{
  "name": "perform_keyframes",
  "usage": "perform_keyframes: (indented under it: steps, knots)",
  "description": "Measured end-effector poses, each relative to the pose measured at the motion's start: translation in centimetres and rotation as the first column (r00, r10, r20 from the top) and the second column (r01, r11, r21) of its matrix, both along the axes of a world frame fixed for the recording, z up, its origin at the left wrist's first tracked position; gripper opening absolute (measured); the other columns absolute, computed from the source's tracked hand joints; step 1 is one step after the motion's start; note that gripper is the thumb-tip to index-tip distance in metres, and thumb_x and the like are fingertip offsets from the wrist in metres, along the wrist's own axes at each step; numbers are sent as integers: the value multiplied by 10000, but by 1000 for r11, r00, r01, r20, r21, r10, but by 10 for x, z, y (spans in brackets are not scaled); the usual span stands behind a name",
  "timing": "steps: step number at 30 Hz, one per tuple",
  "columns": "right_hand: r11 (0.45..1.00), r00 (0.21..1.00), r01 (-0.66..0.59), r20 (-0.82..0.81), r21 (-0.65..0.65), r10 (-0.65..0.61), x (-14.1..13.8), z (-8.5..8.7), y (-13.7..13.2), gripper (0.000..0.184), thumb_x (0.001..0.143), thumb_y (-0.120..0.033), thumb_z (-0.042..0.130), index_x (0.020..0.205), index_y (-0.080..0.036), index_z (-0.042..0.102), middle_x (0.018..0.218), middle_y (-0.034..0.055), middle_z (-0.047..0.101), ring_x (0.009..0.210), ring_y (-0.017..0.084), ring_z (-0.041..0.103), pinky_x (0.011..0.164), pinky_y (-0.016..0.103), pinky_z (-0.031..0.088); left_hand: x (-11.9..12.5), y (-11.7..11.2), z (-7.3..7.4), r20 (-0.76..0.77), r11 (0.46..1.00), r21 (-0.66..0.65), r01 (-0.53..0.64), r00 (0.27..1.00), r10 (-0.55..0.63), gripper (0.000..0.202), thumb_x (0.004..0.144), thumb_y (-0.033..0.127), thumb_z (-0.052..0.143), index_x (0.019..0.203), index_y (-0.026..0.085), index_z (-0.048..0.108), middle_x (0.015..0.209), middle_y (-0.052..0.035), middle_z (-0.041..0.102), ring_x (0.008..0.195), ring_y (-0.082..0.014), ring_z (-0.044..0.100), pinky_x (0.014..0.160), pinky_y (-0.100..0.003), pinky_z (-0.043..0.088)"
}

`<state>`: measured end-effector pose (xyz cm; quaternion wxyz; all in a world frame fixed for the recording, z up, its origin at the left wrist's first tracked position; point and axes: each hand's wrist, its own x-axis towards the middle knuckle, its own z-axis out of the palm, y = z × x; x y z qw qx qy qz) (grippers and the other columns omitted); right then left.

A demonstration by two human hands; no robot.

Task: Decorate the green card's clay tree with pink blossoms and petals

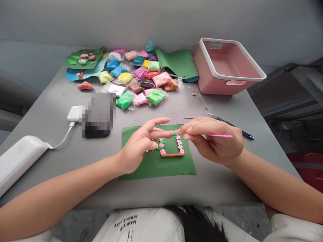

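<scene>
A green paper sheet (pixel 156 164) lies on the grey table in front of me. On it sits a small clay frame (pixel 173 154) with an orange base and sides lined with pink flowers and green leaves. My left hand (pixel 141 144) hovers over the frame's left side, index finger stretched out, fingertips meeting my right hand above the frame. My right hand (pixel 212 137) grips a thin pink modelling tool (pixel 219 135) and pinches a tiny green clay bit (pixel 174 133) at its fingertips.
Several small bags of coloured clay (pixel 141 80) lie at the back, beside green and blue paper sheets (pixel 83 62) bearing clay shapes. A pink bin (pixel 227 67) stands back right. A dark-blue tool (pixel 234 127), a white charger (pixel 73 113) with cable and a white case (pixel 17 161) lie nearby.
</scene>
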<state>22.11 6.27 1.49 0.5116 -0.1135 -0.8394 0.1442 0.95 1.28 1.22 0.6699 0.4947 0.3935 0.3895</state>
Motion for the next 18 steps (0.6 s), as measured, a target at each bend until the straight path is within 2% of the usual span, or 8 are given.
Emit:
perform_keyframes:
  steps: [7,13,15,18]
  knots:
    - [1000,1000,4,31,9,-4,0,2,0,263,855,-13,609,982,-240,640,717,-19,728,659,152,735,573,233,594,0,0,-1,27,1000,-10,-2,1000,2,608,698,198,520,1305,223,554,1157,-71,776,1227,-345,562,970,-486,362]
    - [1000,999,-24,41,8,23,1,3,0,276,822,26,632,974,-204,643,707,-4,728,655,162,738,572,243,604,0,0,-1,13,1000,-13,-1,1000,1,604,702,200,516,1305,221,545,1143,-60,784,1212,-326,568,968,-465,359]
    - [999,1000,-7,23,-52,8,2,3,-2,268,826,17,637,976,-204,649,727,0,736,667,165,747,583,248,612,0,0,-3,22,1000,-11,-12,1000,13,590,705,200,519,1293,231,554,1139,-56,784,1208,-330,577,954,-455,365]
    - [975,997,59,-43,-215,-70,2,3,-7,239,846,-37,662,982,-234,654,785,-6,746,651,158,741,562,257,617,0,1,-6,44,999,-10,-35,998,35,553,704,203,523,1251,251,578,1109,-48,790,1176,-336,598,934,-451,369]
